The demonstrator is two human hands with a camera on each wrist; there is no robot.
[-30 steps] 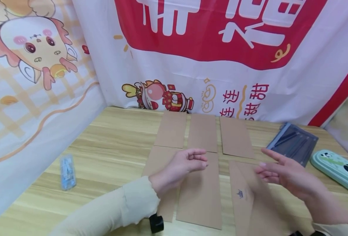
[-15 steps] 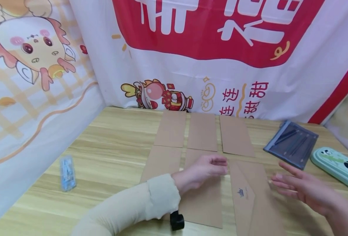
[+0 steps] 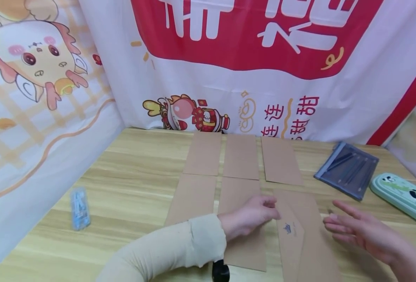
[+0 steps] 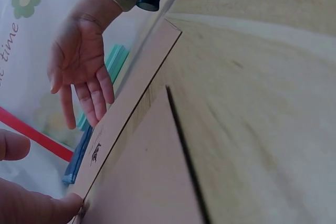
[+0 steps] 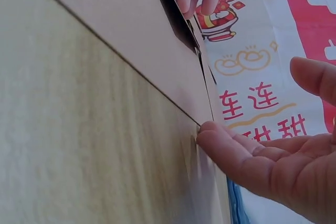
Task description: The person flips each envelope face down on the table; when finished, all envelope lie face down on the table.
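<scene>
A brown kraft envelope with a pointed flap and a small dark crown print lies at the right end of the near row. My left hand is over the neighbouring brown piece, fingers loosely bent at the envelope's left edge. In the left wrist view, one fingertip meets that edge. Beside the envelope's right side is my right hand, its fingers extended and holding nothing. The right wrist view shows its fingertips close to the envelope's edge; whether they touch is unclear.
Three brown pieces form a far row, and another lies near left. A dark zip pouch and a green panda case sit right. A clear box with blue items is left. Printed cloth hangs behind.
The envelope's right side, blurred and near the right hand earlier, now lies flat. My left hand has moved right to the envelope's left edge. My right hand has shifted right and nearer.
</scene>
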